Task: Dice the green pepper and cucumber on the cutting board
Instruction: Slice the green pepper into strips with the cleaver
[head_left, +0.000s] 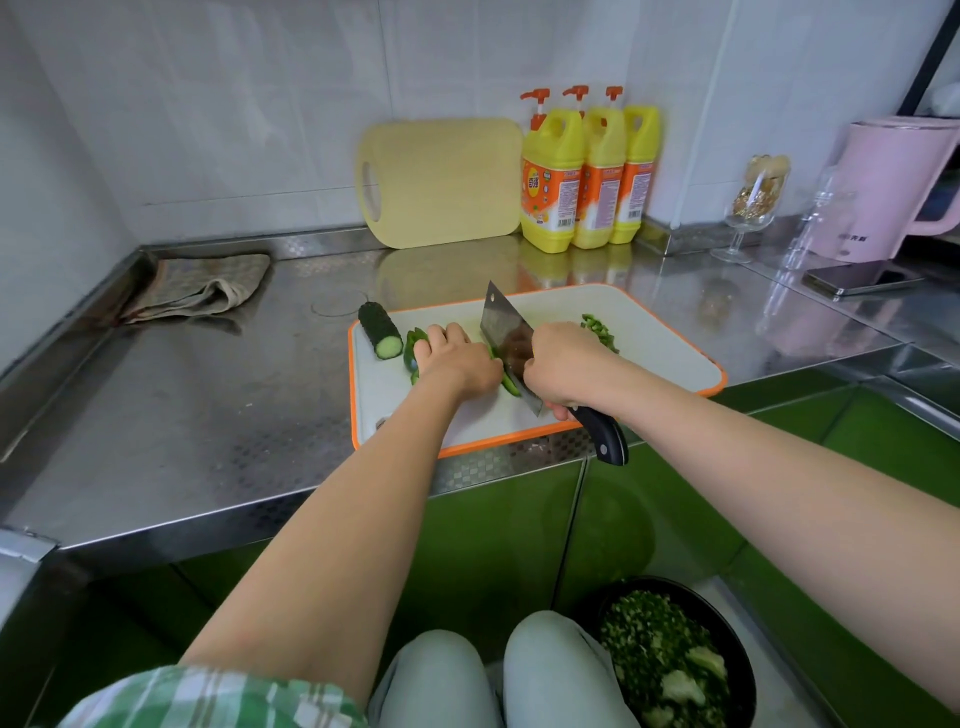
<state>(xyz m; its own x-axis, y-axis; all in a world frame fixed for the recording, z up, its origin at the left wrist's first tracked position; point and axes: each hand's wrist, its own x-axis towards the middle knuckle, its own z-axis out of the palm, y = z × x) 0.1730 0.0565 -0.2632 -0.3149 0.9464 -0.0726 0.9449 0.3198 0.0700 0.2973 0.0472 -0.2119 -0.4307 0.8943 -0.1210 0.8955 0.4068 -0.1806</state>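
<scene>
On the steel tabletop (208, 395) there's a white cutting board (654, 364) with an orange rim, and that's where everything sits. The left-hand grip (457, 358) is pressed down on the green pepper (413, 345), fingers curled over it, so it's clamped on the pepper. Only a few green bits poke out on either side of the hand.

The right-hand grip (563, 364) is wrapped tight around the cleaver (501, 322), up where the black handle meets the blade. The blade is just beside the left knuckles, with its edge down among the pepper strips.

The cucumber (381, 330) lies at the board's far left corner, one end cut and showing pale flesh, apart from both hands. A little pile of diced pepper (600, 330) sits on the far side of the board, behind the right hand.

Other stuff: a yellow board (441, 182) leaning on the tiled wall, three yellow soap bottles (550, 176) right next to it, a crumpled cloth (202, 288) in the left corner, a goblet (753, 202), a pink kettle (893, 182) and a phone (857, 280) over on the right. Down on the floor by the person's knees is a black bowl (737, 649) full of chopped greens.
</scene>
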